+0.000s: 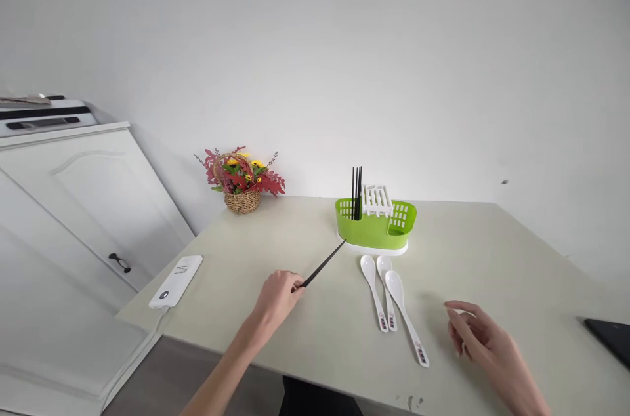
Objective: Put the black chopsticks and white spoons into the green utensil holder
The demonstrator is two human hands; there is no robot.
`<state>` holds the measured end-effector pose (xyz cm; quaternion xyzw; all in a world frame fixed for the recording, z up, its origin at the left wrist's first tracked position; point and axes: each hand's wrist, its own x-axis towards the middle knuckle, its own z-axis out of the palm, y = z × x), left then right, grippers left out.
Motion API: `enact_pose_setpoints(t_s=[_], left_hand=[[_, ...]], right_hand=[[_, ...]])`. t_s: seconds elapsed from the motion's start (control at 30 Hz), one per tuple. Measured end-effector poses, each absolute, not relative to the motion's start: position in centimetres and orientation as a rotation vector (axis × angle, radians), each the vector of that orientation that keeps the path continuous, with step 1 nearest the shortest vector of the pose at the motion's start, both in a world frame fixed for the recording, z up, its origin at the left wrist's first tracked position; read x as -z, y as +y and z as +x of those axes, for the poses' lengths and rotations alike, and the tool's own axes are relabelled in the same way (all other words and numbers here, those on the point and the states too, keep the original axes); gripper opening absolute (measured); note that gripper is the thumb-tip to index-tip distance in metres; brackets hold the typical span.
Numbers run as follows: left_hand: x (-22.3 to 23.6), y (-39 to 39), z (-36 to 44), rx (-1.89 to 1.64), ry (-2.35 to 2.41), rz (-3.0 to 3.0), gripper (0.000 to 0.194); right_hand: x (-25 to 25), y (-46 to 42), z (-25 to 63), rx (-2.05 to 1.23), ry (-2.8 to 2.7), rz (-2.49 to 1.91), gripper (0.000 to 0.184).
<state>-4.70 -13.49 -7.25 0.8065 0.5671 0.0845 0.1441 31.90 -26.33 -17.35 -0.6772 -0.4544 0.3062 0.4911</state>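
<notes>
My left hand (276, 300) is closed on the end of a black chopstick (323, 264), which points up and right toward a green cutlery holder (375, 226). Several black chopsticks (356, 193) stand upright in the holder's left part, beside a white insert (377, 199). Three white spoons (388, 294) lie side by side on the table in front of the holder. My right hand (485, 337) hovers just right of the spoons, fingers loosely curled and apart, holding nothing.
A pale table (492, 258) stands against a white wall. A wicker basket of flowers (242, 181) sits at the back left. A white power bank (176, 281) lies at the left edge, a dark flat object (610, 337) at the right edge. A white cabinet (73, 206) stands left.
</notes>
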Motion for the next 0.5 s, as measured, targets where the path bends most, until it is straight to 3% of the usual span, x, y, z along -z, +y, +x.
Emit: enact_pose_setpoints(t_s=[0.13,0.3,0.5], left_hand=[[7.8,-14.9,-4.0,-0.66,1.239,2.053,0.026],[9.5,-16.6,-2.0,-0.789,1.081,1.876,0.028],[10.5,-17.1,-1.9,-0.89,1.016,1.798,0.03]], right_hand=[[11.3,-24.3,28.3,-0.791,-1.37,-1.431,0.048],[3.1,-20.1,22.8,-0.754,-1.758,-1.267,0.049],[-0.5,-16.8,20.7,-0.642,-1.941,-1.189,0.04]])
